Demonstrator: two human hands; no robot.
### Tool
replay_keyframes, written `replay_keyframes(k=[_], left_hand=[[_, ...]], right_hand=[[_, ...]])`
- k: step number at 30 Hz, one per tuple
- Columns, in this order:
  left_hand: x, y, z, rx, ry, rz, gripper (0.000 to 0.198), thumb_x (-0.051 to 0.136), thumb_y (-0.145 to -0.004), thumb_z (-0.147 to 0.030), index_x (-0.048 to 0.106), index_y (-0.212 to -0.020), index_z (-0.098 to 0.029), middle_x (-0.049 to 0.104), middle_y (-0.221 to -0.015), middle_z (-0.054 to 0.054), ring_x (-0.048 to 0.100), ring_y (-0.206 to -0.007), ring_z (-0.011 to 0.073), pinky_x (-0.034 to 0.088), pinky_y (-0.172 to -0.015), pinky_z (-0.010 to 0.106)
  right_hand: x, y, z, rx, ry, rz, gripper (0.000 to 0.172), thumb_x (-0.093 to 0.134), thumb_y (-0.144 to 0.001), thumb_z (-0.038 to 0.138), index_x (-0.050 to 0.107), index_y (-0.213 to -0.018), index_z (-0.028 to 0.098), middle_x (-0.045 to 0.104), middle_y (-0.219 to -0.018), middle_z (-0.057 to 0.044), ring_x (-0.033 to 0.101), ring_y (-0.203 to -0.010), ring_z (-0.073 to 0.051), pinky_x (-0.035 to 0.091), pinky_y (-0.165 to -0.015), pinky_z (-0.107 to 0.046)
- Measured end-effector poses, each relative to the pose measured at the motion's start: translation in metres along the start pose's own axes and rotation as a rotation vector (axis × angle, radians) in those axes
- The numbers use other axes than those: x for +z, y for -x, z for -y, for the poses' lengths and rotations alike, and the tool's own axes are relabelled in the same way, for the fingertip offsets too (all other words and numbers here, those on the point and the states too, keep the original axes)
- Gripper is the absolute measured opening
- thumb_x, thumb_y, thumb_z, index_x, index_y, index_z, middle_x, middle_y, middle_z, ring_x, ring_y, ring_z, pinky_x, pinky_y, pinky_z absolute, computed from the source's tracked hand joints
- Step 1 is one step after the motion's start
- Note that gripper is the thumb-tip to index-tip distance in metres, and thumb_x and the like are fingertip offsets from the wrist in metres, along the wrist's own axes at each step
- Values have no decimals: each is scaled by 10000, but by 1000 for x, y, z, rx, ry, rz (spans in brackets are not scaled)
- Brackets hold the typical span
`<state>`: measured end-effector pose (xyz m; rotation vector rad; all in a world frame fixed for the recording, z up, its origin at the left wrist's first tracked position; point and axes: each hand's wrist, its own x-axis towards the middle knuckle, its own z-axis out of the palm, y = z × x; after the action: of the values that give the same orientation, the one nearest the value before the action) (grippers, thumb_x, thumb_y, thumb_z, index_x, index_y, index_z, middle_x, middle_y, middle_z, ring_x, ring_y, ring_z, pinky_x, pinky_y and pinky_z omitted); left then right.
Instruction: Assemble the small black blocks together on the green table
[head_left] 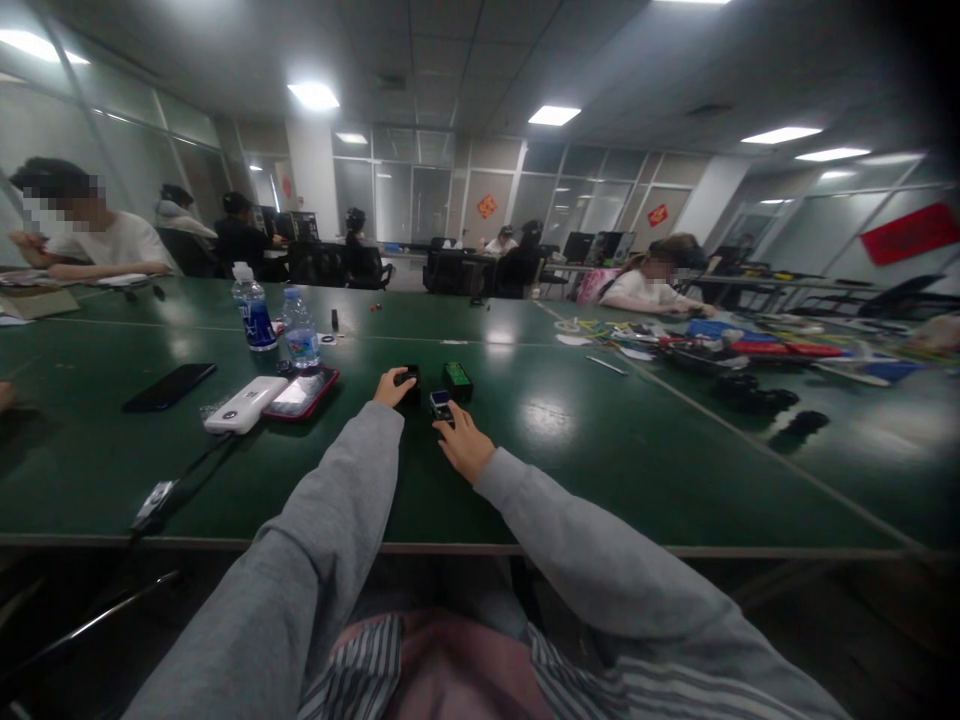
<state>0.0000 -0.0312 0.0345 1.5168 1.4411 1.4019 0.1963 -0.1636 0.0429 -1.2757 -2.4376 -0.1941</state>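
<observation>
My left hand (pixel 391 387) grips a small dark open-topped box (pixel 409 377), thumb and fingers at its near left side. My right hand (pixel 466 442) has its fingers closed on a small dark device with a pale, screen-like upper face (pixel 440 400), low over the table or touching it; I cannot tell which. Just behind that device sits a small black box with a green face (pixel 457 377), untouched by either hand. My fingers hide parts of both held things.
Left of my hands lie a red-edged phone (pixel 304 393), a white power bank (pixel 245 405) with a cable, and a black phone (pixel 170 387). Two water bottles (pixel 301 330) stand behind them. A pen (pixel 606 366) and a heap of cables (pixel 720 350) are rightward. Other people sit around.
</observation>
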Motion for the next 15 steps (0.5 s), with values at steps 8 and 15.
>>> replay_keyframes(k=[8,15], left_hand=[[-2,2,1,-10,35,43,399,729,-657,-323,620,-1017,-190,592,-1097,80,526,-1088,208,337,-1018,391],[0,-1,7,-15,38,38,402,717,-668,-321,614,-1033,-187,592,-1116,86,525,-1096,208,340,-1015,383]], right_hand=[[-47,135,-100,36,-107,-174,249,414,-854,221,597,-1019,259,463,-1206,-81,493,-1102,-224,452,-926,-432],[-99,262,-246,528,189,-425,441,419,-803,490,535,-1178,289,540,-1022,-194,537,-997,-382,414,-788,-568]])
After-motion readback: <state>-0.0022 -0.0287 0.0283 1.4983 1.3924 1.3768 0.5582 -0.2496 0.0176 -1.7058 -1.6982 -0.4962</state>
